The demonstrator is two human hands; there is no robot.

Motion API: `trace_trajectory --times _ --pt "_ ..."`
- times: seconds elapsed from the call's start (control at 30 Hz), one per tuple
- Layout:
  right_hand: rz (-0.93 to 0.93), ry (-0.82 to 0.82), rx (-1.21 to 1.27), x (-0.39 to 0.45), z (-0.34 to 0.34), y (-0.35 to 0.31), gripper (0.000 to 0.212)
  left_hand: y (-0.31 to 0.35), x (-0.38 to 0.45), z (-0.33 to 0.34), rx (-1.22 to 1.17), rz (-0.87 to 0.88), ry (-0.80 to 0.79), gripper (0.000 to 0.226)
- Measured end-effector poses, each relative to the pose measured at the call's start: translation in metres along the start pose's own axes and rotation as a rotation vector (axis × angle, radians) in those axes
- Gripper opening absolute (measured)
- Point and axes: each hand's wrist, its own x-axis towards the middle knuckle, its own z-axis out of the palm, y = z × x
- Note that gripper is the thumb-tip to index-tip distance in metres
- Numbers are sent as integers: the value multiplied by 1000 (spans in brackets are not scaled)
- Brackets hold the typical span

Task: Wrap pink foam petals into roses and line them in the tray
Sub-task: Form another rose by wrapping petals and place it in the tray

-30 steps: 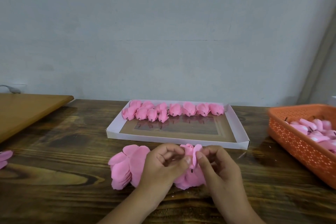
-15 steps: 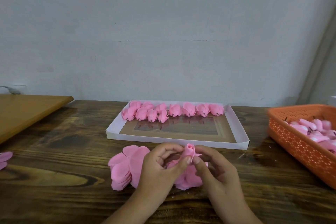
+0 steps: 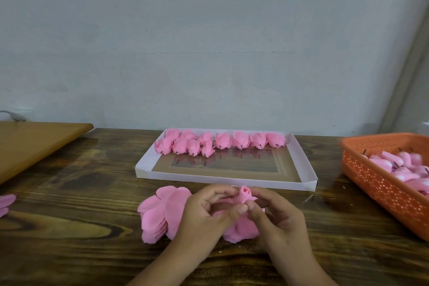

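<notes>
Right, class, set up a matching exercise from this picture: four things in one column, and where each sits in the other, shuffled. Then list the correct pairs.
Things:
1. finished roses
2. orange basket
3. stack of loose petals
4. rose bud being rolled

Places:
A. on the table under the left hand
B. pinched between both hands, the right hand included
C. along the far side of the white tray
D. at the right edge of the table

Pairs: 1-C, 2-D, 3-A, 4-B

Head camera looks forward-down, close over table (image 3: 69, 193).
</notes>
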Motion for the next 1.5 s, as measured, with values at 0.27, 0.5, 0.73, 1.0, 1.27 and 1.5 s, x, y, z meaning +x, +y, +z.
trace_trajectory --times 0.27,0.5,0.73,1.0,1.27,1.5 --pt "-22 -25 -11 1 -1 0 43 -8 1 -2 240 132 77 22" --pt "-111 18 -130 -1 -1 -2 38 -7 -3 0 156 26 -18 36" --pt "-118 18 -114 -1 -1 3 33 1 2 1 0 44 -77 27" --pt "-102 -24 -60 -2 1 -2 36 3 1 1 20 101 -53 23" --pt "76 112 -52 -2 2 -7 39 -2 0 -1 94 210 93 31" --pt "463 85 150 6 0 -11 39 -1 1 -3 86 257 128 33"
